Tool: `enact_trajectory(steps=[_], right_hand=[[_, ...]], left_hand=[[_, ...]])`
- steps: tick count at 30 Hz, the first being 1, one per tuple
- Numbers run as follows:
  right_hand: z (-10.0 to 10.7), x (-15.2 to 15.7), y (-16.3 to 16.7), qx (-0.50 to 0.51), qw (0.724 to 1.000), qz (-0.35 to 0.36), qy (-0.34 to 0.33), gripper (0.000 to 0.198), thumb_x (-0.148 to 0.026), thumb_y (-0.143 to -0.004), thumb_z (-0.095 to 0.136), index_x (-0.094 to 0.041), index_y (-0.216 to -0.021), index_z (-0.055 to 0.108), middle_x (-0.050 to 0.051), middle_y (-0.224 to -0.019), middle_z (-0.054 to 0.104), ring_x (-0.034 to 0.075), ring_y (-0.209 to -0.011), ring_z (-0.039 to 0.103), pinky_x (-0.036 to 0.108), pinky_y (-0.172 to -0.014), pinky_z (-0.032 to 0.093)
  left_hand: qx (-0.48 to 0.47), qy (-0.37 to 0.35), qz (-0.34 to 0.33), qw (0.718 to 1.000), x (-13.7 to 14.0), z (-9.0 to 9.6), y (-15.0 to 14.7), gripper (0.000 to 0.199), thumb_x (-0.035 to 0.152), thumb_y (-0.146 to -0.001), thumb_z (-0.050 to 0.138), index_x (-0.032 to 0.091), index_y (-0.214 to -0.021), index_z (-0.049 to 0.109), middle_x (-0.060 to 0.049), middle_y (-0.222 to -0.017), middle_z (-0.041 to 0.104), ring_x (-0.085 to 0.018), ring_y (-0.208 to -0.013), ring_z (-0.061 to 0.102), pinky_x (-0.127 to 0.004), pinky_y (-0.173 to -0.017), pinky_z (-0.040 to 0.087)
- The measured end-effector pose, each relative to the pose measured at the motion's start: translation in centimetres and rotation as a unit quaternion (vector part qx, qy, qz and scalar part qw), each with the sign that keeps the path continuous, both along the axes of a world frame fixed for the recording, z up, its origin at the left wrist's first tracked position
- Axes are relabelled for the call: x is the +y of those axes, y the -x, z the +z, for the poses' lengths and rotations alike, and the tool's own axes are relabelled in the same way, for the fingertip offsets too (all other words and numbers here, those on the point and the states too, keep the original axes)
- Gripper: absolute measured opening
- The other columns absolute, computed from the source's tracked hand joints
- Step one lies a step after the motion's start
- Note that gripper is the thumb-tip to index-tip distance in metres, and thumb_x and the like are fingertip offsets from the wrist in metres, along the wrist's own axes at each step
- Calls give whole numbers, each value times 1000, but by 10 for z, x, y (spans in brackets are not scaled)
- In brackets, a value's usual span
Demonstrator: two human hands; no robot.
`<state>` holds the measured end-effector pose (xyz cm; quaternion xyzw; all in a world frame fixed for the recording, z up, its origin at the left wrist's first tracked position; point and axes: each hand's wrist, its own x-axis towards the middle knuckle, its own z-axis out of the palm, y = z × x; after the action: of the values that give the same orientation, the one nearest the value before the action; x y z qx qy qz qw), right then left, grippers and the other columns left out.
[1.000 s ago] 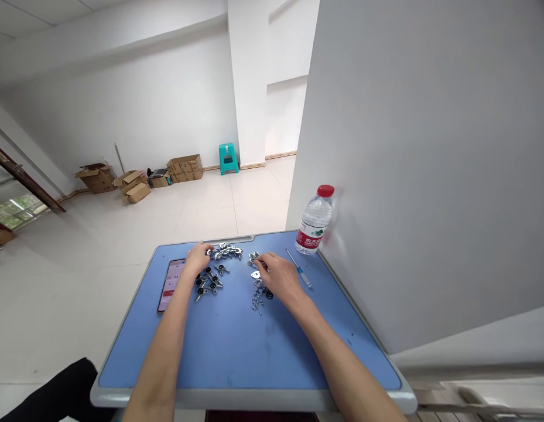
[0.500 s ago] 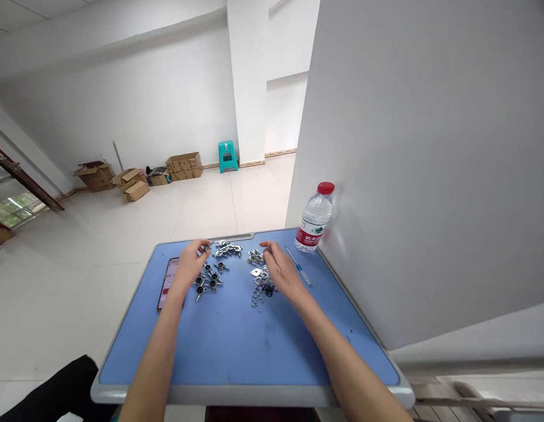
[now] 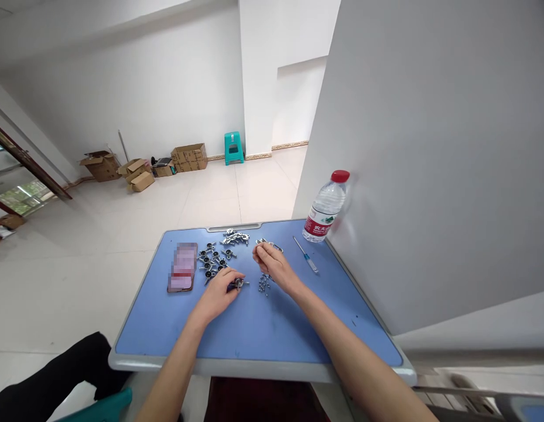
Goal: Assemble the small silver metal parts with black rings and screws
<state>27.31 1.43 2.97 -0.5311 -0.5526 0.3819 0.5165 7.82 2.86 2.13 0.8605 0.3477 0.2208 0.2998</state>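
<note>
My left hand [image 3: 219,291] is closed on a small metal fitting [image 3: 239,283] with a bolt sticking out, low over the table. Just beyond it lies a group of similar fittings with black round centres [image 3: 208,265]. My right hand [image 3: 273,265] is closed with its fingertips pinched together; whatever is between them is too small to make out. It covers most of a heap of metal parts, with some metal loops [image 3: 276,247] showing past the fingers. Small nuts [image 3: 263,283] are scattered beside its wrist. Another pile of shiny metal pieces [image 3: 235,238] sits at the far edge.
A phone [image 3: 182,268] lies on the left of the blue table [image 3: 263,340]. To the right are a screwdriver [image 3: 305,255] and a water bottle [image 3: 326,208] against the grey partition [image 3: 430,176]. Cardboard boxes [image 3: 189,157] and a teal stool [image 3: 233,147] stand by the wall.
My left hand has come from the far pile back toward the table's middle, bringing a metal fitting. My right hand's fingers have closed into a pinch over the parts heap. The view has shifted slightly.
</note>
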Motion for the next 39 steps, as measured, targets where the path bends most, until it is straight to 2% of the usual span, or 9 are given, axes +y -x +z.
enact_trajectory(steps=[3, 7, 11, 15, 19, 25, 29, 39], right_hand=[[1, 0, 3, 51, 998, 29, -20, 41, -57, -86, 47, -19, -85, 64, 1, -71, 57, 14, -63, 52, 26, -61, 44], [1, 1, 3, 56, 995, -14, -77, 30, -50, -77, 64, -22, -84, 73, 4, -82, 64, 17, -75, 54, 29, -67, 43], [-1, 1, 4, 83, 993, -16, -81, 23, -44, -73, 70, -22, -80, 73, 2, -76, 63, 15, -68, 50, 29, -64, 41], [2, -2, 7, 108, 993, 24, -48, 22, -41, -73, 69, -20, -78, 65, -2, -67, 56, 12, -59, 47, 26, -57, 40], [6, -8, 10, 41, 997, 41, -60, 14, -34, -84, 56, -20, -82, 57, -4, -65, 52, 10, -53, 46, 24, -52, 39], [-1, -8, 12, -94, 989, 35, -106, 11, -26, -91, 45, -21, -88, 54, -2, -68, 53, 12, -60, 49, 25, -58, 41], [-5, -8, 13, -123, 984, 54, -115, 12, -26, -92, 42, -21, -86, 52, -1, -73, 53, 13, -63, 49, 25, -61, 40], [-1, -10, 11, -145, 981, 53, -117, 12, -24, -92, 42, -22, -85, 51, -2, -71, 53, 13, -62, 49, 26, -63, 39]], left_hand=[[0, -14, 14, 1000, -5, -2, 1, 39, 10, -77, 58, 24, -113, 59, -4, -118, 58, -20, -110, 57, -32, -96, 47], [37, -73, 38, 996, -9, -6, -3, 26, 20, -79, 64, 22, -103, 57, -5, -109, 57, -23, -104, 57, -38, -91, 48], [53, -126, 60, 989, -7, -12, -8, 9, 17, -83, 58, 22, -92, 58, -4, -96, 58, -22, -93, 57, -38, -84, 48], [30, -106, 40, 993, -5, -16, -11, 11, 14, -84, 57, 22, -91, 60, -2, -95, 60, -20, -92, 57, -36, -84, 47], [10, -83, 38, 996, -5, -16, -13, 11, 14, -83, 57, 21, -89, 60, -2, -93, 61, -19, -92, 56, -35, -86, 46], [-13, -64, 35, 997, -6, -16, -14, 10, 14, -81, 57, 21, -86, 60, -2, -91, 61, -19, -91, 56, -33, -82, 47], [-14, -51, 43, 998, -5, -18, -14, 10, 12, -80, 59, 21, -85, 60, -1, -91, 61, -18, -92, 56, -32, -83, 47], [-16, -43, 49, 998, -5, -18, -14, 8, 14, -80, 59, 22, -83, 59, -1, -90, 60, -19, -91, 56, -32, -81, 47]])
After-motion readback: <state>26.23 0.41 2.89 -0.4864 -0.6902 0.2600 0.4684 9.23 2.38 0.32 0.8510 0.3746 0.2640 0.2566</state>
